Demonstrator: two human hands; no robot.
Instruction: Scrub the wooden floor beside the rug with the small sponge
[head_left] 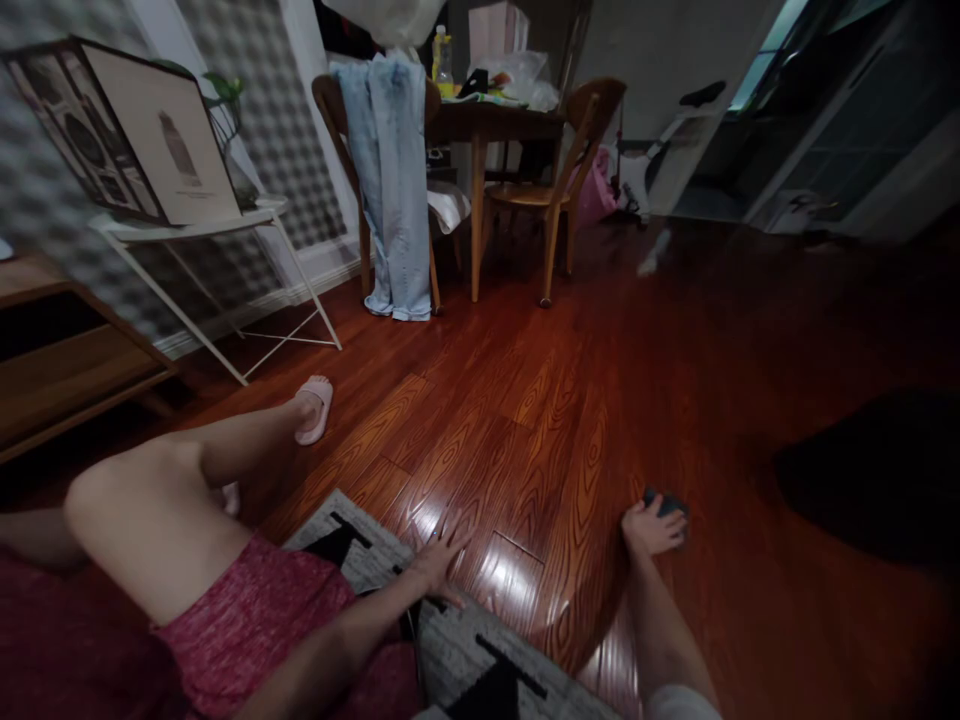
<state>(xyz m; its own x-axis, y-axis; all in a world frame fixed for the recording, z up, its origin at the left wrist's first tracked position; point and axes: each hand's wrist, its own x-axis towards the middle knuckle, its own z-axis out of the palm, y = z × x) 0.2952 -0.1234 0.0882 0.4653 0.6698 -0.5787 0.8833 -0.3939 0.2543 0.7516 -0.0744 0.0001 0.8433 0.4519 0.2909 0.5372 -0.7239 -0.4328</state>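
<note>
My left hand (439,565) lies flat with its fingers spread, resting on the edge of a grey and black patterned rug (457,650) where it meets the wooden floor (540,420). Further right, my right hand (651,527) is on the floor with its fingers curled over a small dark object (666,503); I cannot make out what that object is. My bare leg (187,480) stretches out to the left, with a pink slipper (315,408) on the foot.
A white folding table (210,225) with framed pictures stands at the left wall, by a wooden shelf (67,370). A dining table (487,120) with two wooden chairs is at the back; light jeans (390,180) hang over one chair. A dark shape (877,480) lies at the right.
</note>
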